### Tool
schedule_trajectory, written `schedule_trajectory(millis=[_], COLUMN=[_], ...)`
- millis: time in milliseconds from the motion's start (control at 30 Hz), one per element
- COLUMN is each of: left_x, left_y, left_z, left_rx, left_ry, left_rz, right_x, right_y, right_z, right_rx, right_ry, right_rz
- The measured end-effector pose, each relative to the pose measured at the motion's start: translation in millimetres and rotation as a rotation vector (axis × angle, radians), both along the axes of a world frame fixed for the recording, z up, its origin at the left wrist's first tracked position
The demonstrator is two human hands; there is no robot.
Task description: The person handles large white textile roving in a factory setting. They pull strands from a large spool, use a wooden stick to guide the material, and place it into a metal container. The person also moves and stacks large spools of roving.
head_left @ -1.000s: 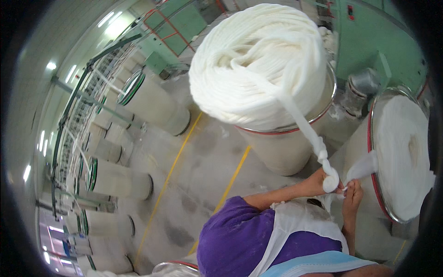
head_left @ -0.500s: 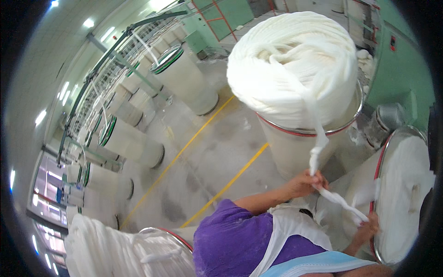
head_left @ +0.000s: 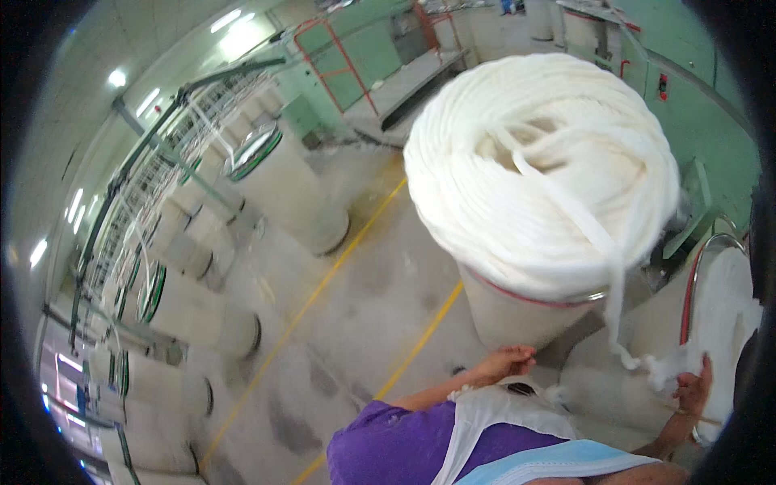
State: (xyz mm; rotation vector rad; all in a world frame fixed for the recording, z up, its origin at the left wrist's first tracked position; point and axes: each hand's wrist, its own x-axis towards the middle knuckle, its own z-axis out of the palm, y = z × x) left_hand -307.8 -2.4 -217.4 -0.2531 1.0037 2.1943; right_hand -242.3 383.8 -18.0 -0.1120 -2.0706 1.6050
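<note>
A thick white sliver (head_left: 618, 311) hangs from a big coiled heap of sliver (head_left: 461, 170) piled above the rim of a tall can (head_left: 517, 315). Its loose, fluffy lower end reaches my right hand (head_left: 691, 390), whose thumb and fingers close on it beside a second can. My left hand (head_left: 508, 364) is held in front of my apron, below the tall can; its fingers are curled together and no sliver shows in them. The second can (head_left: 614, 372) leans at the right, with white fibre (head_left: 723, 299) at its mouth.
Several pale cans with green rims (head_left: 291, 194) stand at the left under a dark overhead rail (head_left: 137, 162). Yellow lines (head_left: 323, 283) cross the grey floor. Green machinery (head_left: 687, 121) stands behind at the right, and a red-railed platform (head_left: 420, 85) at the back.
My left hand has let go of the sliver and moved slightly left and down. My right hand has moved right, and the sliver's end now hangs by it. The view has shifted.
</note>
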Motion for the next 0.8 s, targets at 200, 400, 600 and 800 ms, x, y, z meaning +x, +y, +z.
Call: schedule_trajectory(millis=[200, 400, 600, 800], left_x=[-61, -87, -82, -157], left_y=[-157, -304, -386, -478], left_z=[5, 47, 99, 83], left_rx=[-0.307, -0.450, -0.468, -0.471], left_ry=[0.210, 0.365, 0.395, 0.419], left_rz=[-0.066, 0.152, 0.154, 0.159], right_x=[-68, -180, -243, -316], right_y=[-230, -468, -597, -688], right_z=[11, -63, -123, -136], right_rx=[0.152, 0.722, 0.577, 0.432], right_ry=[-0.634, -0.460, -0.645, -0.572], right_rz=[1.108, 1.433, 1.599, 1.619])
